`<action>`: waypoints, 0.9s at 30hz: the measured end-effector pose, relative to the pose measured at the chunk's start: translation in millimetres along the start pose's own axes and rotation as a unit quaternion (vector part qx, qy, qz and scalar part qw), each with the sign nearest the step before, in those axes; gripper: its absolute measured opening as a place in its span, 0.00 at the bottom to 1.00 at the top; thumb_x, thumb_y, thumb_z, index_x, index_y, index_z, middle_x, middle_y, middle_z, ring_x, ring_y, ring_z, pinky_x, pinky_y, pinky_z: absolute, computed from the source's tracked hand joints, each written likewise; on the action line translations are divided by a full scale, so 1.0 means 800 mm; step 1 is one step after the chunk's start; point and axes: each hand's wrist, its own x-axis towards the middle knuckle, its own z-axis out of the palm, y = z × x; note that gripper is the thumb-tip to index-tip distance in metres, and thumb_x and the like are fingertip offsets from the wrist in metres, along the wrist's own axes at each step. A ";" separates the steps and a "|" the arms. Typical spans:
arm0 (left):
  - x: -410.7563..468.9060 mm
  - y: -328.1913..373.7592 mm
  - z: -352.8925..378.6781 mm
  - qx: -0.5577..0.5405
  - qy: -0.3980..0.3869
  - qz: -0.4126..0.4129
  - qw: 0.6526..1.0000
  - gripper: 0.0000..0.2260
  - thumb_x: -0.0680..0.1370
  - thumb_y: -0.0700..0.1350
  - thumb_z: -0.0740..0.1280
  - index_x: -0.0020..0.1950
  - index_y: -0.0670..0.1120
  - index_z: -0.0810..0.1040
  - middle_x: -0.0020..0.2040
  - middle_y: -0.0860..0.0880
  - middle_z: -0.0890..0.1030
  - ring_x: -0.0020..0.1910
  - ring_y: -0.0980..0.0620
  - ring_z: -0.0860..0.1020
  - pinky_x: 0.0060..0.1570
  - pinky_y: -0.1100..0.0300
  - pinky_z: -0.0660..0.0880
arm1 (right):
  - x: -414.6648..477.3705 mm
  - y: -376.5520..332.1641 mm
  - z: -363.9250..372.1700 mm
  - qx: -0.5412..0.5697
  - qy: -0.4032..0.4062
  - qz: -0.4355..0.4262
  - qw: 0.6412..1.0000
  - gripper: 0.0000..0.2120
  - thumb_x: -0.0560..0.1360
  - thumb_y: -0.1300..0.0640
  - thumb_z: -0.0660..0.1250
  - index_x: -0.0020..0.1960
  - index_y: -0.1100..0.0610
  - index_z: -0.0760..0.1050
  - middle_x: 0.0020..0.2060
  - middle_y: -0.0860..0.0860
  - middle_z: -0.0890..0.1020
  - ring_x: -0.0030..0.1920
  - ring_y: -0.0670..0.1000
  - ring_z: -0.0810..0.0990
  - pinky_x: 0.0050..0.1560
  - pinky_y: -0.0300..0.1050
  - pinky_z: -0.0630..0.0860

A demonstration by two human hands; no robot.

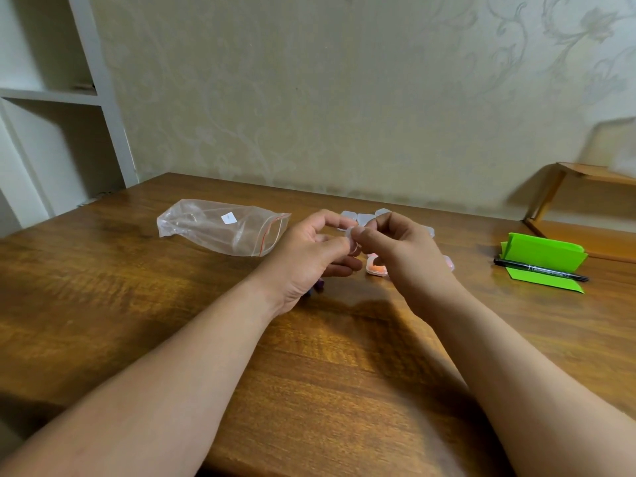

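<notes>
Clear plastic small case (351,236) held just above the wooden tabletop (137,304), pinched from both sides: left hand (309,256) and right hand (402,256), fingertips curled onto it. Orange-filled case (375,268) lies on the tabletop right below. More clear cases (364,218) behind the hands. Zip bag (220,227) lies left; green paper (547,256) with black marker (540,270) right.

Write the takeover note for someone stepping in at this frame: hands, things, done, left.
Left hand and right hand both pinch one small clear box above the table.
More clear boxes lie behind the hands, an orange-filled box on the table beneath them, a zip bag to the left.
Done: seemingly the orange-filled box.
Left: probably the held box and the rest; whether it is open, cannot tell.
</notes>
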 end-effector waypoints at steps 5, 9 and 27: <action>0.000 0.000 0.002 -0.010 0.008 -0.006 1.000 0.08 0.84 0.38 0.70 0.63 0.42 0.80 0.50 0.36 0.88 0.46 0.43 0.87 0.51 0.52 0.86 | -0.002 0.001 0.004 -0.001 0.011 -0.006 1.000 0.07 0.78 0.53 0.74 0.43 0.54 0.80 0.37 0.48 0.85 0.43 0.49 0.81 0.48 0.53 0.77; 0.000 0.000 0.002 -0.024 0.016 -0.014 0.999 0.08 0.84 0.37 0.69 0.63 0.41 0.80 0.50 0.37 0.88 0.46 0.42 0.88 0.47 0.54 0.86 | -0.001 0.003 0.005 -0.002 0.015 0.003 1.000 0.07 0.74 0.52 0.74 0.44 0.55 0.80 0.38 0.50 0.84 0.43 0.51 0.80 0.47 0.54 0.76; -0.013 0.009 0.007 -0.096 -0.140 -0.103 0.980 0.18 0.80 0.29 0.61 0.70 0.34 0.75 0.53 0.39 0.86 0.46 0.48 0.83 0.43 0.59 0.82 | 0.010 0.012 -0.004 -0.163 0.084 -0.073 0.980 0.09 0.83 0.50 0.68 0.50 0.50 0.86 0.46 0.46 0.84 0.43 0.41 0.82 0.39 0.40 0.76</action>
